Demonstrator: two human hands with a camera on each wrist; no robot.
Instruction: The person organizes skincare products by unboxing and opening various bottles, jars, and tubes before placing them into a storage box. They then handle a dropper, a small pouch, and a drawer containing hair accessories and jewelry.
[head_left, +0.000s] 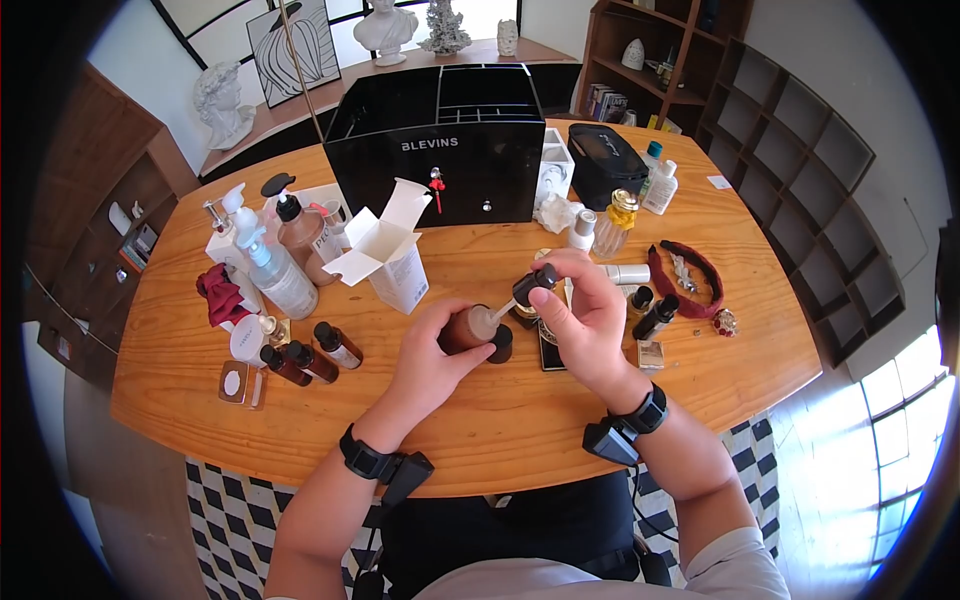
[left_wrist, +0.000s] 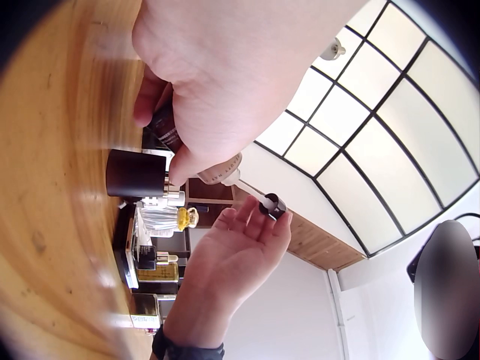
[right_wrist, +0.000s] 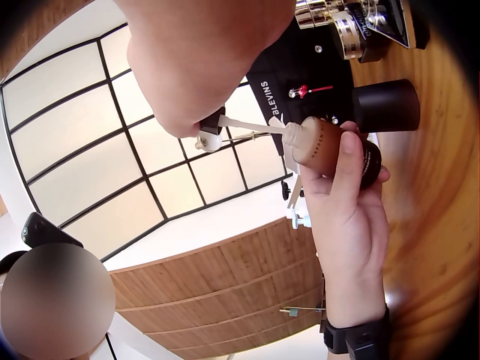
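My left hand (head_left: 425,350) grips a brown bottle (right_wrist: 324,146) with a pale, frosted-looking shoulder and neck, tilted towards the right. In my right hand (head_left: 588,325) a black cap (left_wrist: 274,205) is pinched between thumb and fingers. From this cap a thin whitish stem (right_wrist: 251,125) runs down to the bottle's mouth; its far end meets the neck there. Right by the left fingers, a black cylinder (right_wrist: 386,105) stands on the table. Small cosmetic items sit behind the right hand, which partly hides them.
An opened white carton (head_left: 395,262) stands before a large black case (head_left: 430,165). Pump bottles (head_left: 275,275) and several small brown bottles (head_left: 340,347) are to the left. Rightward lie a dark red headband (head_left: 714,275), a black bottle (head_left: 655,318) and a yellow-topped perfume bottle (head_left: 613,228).
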